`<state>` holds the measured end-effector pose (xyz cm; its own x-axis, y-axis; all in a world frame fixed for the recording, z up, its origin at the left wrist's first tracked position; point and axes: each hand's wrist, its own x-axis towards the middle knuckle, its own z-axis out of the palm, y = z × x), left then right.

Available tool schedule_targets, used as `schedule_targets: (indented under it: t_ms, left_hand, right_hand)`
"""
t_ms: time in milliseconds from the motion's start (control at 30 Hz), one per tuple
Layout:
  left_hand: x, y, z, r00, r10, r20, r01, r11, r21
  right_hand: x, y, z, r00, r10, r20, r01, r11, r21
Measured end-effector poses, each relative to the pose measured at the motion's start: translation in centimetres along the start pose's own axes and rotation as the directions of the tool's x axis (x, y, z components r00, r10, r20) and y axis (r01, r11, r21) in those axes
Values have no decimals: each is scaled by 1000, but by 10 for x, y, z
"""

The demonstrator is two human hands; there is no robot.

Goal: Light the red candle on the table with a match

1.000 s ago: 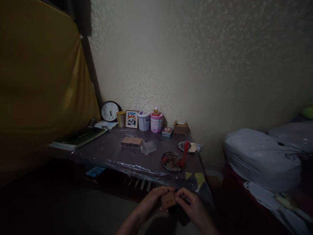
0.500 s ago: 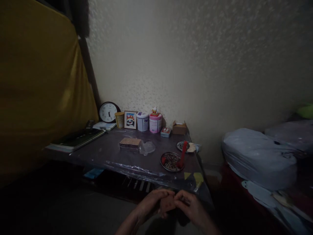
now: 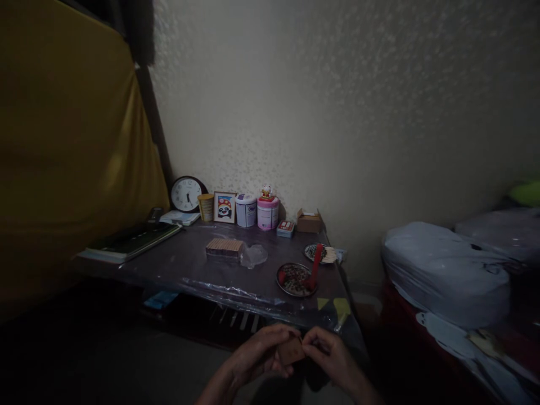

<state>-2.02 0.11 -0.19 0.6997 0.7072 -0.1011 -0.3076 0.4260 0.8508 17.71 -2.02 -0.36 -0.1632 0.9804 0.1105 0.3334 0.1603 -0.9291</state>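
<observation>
- Low and near, in front of the table (image 3: 189, 264): one small brown card (image 3: 290, 351), held between two hands.
- Left hand (image 3: 257, 355) curled, fingers pinching the card's left side.
- Right hand (image 3: 327, 354) curled, fingertips pinching its right edge.
- The card's face is turned up toward the camera, long axis roughly left-right, slightly tilted.
- On the table: two round dishes (image 3: 295, 279), one clock (image 3: 186, 194).

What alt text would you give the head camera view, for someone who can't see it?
In a dim room, a person's left hand and right hand together hold a small brown card in front of a low table covered in clear plastic. On the table are a clock, a panda picture, two tins, a tray of beads and a stack of wooden sticks.
</observation>
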Motion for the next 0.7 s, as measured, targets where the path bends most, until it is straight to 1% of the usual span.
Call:
schedule_targets:
  t_ms: [200, 300, 400, 567, 700]
  left_hand:
    - [-3, 3, 0, 997, 12, 75, -8, 999, -47]
    - [-5, 3, -2, 992, 18, 128, -9, 998, -66]
    - [-8, 5, -3, 989, 33, 143, -24, 998, -65]
    - [-11, 7, -2, 988, 39, 151, -37, 999, -11]
    - [-9, 6, -3, 986, 40, 162, -47, 998, 39]
  right_hand:
    - [-2, 1, -4, 1000, 3, 4, -3, 997, 83]
    - [-2, 1, -8, 1000, -1, 26, -1, 994, 114]
    - [-2, 1, -12, 998, -6, 56, -2, 990, 144]
    - [-1, 1, -14, 997, 2, 76, -16, 983, 183]
    - [-2, -2, -14, 997, 10, 76, -24, 983, 182]
